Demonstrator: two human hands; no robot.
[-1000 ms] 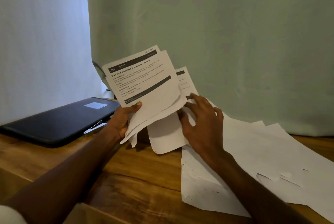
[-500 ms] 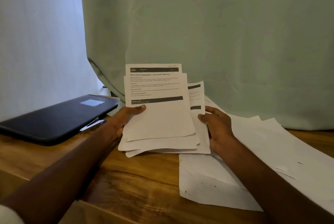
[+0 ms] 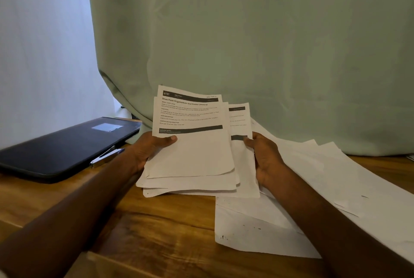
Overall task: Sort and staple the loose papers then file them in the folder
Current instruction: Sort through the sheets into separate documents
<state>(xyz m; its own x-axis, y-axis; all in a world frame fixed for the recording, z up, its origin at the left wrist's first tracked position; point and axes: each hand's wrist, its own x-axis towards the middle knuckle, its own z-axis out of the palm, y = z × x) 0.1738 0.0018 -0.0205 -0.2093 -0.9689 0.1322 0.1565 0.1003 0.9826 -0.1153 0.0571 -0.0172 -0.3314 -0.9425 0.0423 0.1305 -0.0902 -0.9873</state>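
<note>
Both hands — left hand (image 3: 149, 151), right hand (image 3: 266, 159) — grip the papers (image 3: 192, 159), fingers apparently curled behind.

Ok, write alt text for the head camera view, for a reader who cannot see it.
Two hands hold a fanned stack of printed papers above a wooden table, the left hand gripping its left edge and the right hand its right. A closed black folder with a stapler beside it lies to the left; more loose sheets lie to the right.

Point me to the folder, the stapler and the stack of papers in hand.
folder (image 3: 65, 143), head view, middle of its dark cover.
stapler (image 3: 105, 155), head view, its metal top.
stack of papers (image 3: 190, 156), head view, blank lower half of the front sheet.
</note>
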